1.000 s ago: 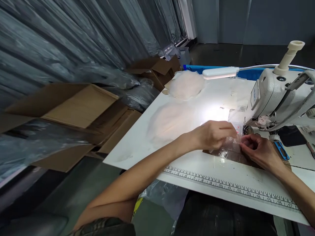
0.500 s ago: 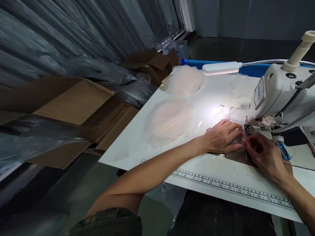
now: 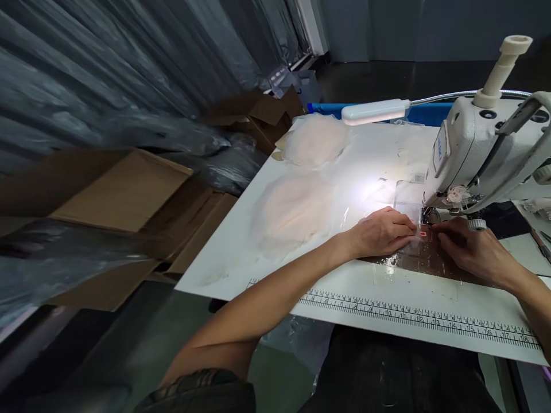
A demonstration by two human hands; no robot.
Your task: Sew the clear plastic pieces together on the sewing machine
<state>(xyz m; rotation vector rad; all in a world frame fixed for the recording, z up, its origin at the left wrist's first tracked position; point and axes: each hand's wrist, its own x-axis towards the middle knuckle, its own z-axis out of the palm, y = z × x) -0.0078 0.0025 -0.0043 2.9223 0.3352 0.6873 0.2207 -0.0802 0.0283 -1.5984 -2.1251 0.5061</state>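
My left hand (image 3: 383, 233) lies palm down on the sewing table, fingers stretched toward the needle area and resting on a sheer pale piece of fabric (image 3: 412, 248). To the right of the needle is my right hand (image 3: 471, 248), its thumb and forefinger brought together close to the presser foot (image 3: 427, 217). What those fingertips hold is too small to make out. A small red mark (image 3: 423, 234) shows between the two hands on the brown, shiny plate (image 3: 398, 263). The white sewing machine head (image 3: 456, 149) stands just beyond my hands.
Two pale pink sheer piles, one nearer (image 3: 297, 209) and one farther (image 3: 317, 140), lie on the table's left. A lamp (image 3: 375, 112) hangs over the far side. Open cardboard boxes (image 3: 120, 186) stand left of the table. A printed ruler (image 3: 404, 315) runs along the front edge.
My right hand has moved up and closer to the presser foot, its fingertips now beside it. My left fingers have drawn closer together. The blue tool is out of sight. The view has shifted slightly.
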